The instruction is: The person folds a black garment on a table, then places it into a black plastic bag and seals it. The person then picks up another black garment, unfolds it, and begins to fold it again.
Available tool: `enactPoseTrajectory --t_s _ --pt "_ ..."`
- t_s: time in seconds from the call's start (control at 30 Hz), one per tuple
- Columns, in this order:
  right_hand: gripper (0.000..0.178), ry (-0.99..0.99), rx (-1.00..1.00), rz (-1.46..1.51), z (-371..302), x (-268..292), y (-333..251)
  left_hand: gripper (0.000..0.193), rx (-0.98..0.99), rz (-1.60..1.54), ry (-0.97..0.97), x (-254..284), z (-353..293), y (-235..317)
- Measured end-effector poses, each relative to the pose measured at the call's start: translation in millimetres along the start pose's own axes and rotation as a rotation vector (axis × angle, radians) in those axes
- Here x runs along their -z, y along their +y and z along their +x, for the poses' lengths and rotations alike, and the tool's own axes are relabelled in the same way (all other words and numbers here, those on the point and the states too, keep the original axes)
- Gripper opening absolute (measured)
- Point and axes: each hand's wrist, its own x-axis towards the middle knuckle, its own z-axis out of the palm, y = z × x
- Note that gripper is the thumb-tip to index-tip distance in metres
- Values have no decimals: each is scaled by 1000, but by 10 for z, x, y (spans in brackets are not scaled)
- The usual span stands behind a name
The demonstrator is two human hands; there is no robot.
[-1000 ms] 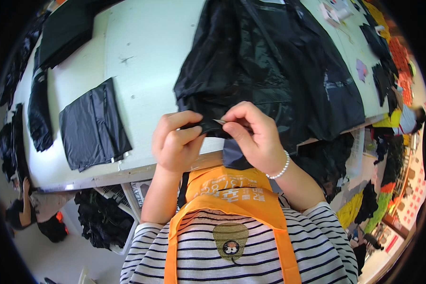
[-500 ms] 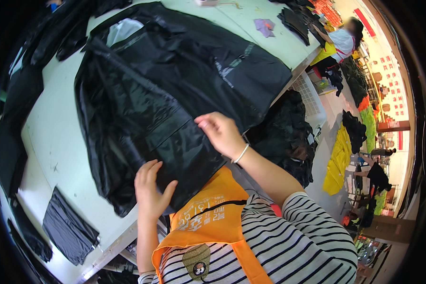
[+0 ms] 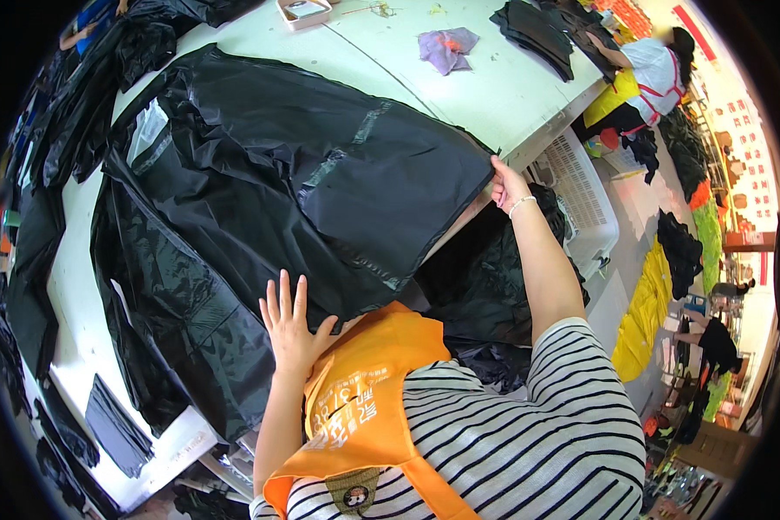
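A shiny black jacket (image 3: 260, 147) lies spread across the pale table, its panels overlapping and a whitish patch showing near its upper left end. My right hand (image 3: 509, 186) pinches the jacket's far right corner at the table's edge. Fingers spread, my left hand (image 3: 292, 328) rests flat on or just over the jacket's near edge, close to my orange apron. Pale strips of tape or seam run over the right panel. Part of the jacket's left side hangs folded beneath the upper layer.
A small folded black cloth (image 3: 117, 426) lies at the near left. Far off on the table (image 3: 381, 74) are a purple rag (image 3: 447, 49) and a small tray (image 3: 303, 12). Right of the table stands a white crate (image 3: 585, 195) beside dark garments (image 3: 485, 277). A co-worker (image 3: 646, 82) stands beyond.
My right hand has moved right and away to the jacket's corner and taken hold of it. The right panel now lies across toward me. My left hand's fingers have straightened and spread.
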Motion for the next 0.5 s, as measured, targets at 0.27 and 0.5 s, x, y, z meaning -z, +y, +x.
enactPoseTrajectory --t_s 0.27,0.5 --pt "21 -191 882 25 -814 -1238 -1143 63 37 -62 -92 -348 237 222" --pt "19 -770 335 163 -1987 -1467 -784 46 -225 -611 518 683 1095 1026"
